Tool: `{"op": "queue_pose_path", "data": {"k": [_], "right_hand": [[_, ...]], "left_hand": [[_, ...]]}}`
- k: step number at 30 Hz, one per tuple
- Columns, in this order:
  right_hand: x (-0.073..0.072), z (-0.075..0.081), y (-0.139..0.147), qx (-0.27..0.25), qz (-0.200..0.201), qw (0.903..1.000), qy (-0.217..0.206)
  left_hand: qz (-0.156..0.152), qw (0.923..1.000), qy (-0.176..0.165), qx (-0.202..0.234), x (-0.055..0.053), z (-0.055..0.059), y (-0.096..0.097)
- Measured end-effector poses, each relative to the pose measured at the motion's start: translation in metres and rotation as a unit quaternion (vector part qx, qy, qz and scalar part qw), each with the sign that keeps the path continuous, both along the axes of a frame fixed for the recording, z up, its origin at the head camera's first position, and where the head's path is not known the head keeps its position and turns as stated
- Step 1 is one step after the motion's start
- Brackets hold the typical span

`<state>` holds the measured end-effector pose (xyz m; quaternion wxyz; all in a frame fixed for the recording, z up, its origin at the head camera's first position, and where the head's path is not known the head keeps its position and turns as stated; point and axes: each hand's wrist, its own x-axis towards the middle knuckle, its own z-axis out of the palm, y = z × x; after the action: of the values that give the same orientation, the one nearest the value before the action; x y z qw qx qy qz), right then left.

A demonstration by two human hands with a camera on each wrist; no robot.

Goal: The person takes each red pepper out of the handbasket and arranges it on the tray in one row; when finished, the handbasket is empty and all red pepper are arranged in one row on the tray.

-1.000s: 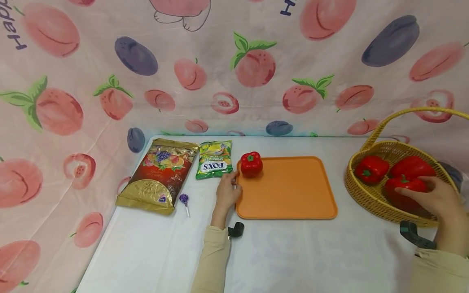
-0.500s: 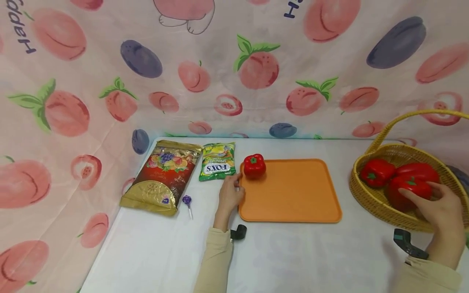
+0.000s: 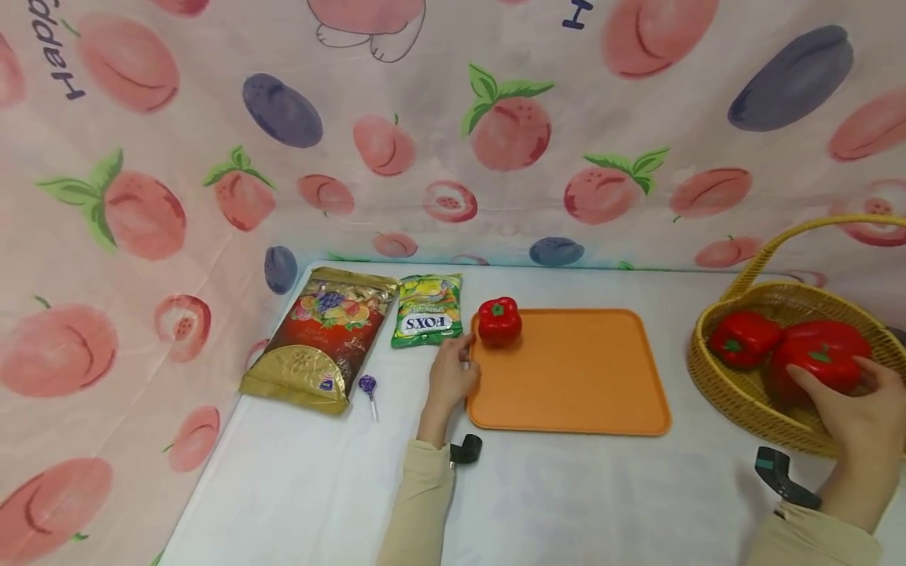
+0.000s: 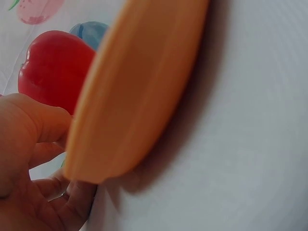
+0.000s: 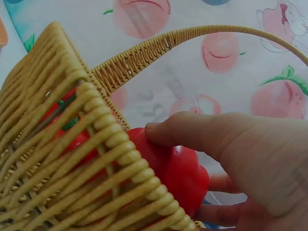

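In the head view my left hand (image 3: 451, 377) grips the left rim of an orange tray (image 3: 573, 373); the left wrist view shows thumb and fingers at the tray's edge. A red bell pepper (image 3: 499, 321) stands on the tray's far left corner, close to that hand. At the right, my right hand (image 3: 859, 409) holds a second red bell pepper (image 5: 180, 178) between thumb and fingers, inside a yellow wicker basket (image 3: 715, 393). Another bell pepper (image 3: 745, 340) lies beside it in the basket, and a further one behind is mostly covered.
Left of the tray lie a green FOX'S candy bag (image 3: 428, 310), a large brown and gold candy bag (image 3: 322, 338) and a purple lollipop (image 3: 368, 385). The basket's tall handle (image 3: 778, 236) arches over its far side. A fruit-print cloth (image 3: 425, 118) hangs behind the table.
The head view has shifted slightly, moving the scene right. My right hand's bell pepper now covers more of the pepper behind it. My left hand stays at the tray's rim.
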<state>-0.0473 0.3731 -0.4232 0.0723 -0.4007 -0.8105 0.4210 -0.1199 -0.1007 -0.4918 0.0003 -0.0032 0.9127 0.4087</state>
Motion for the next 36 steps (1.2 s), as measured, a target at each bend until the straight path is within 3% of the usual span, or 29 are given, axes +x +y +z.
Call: {"op": "queue_pose_path", "data": {"k": [8, 27, 36], "right_hand": [[0.0, -0.002, -0.01, 0.04, -0.001, 0.9988, 0.028], [0.001, 0.012, -0.022, 0.029, 0.005, 0.9995, 0.008], [0.001, 0.017, -0.027, 0.026, -0.008, 0.9994, 0.024]], "left_hand": [[0.003, 1.0, -0.003, 0.001, -0.001, 0.001, -0.003], [0.0, 1.0, 0.002, -0.001, 0.001, -0.001, -0.001], [0.001, 1.0, 0.0, 0.005, 0.0, -0.002, 0.002]]}}
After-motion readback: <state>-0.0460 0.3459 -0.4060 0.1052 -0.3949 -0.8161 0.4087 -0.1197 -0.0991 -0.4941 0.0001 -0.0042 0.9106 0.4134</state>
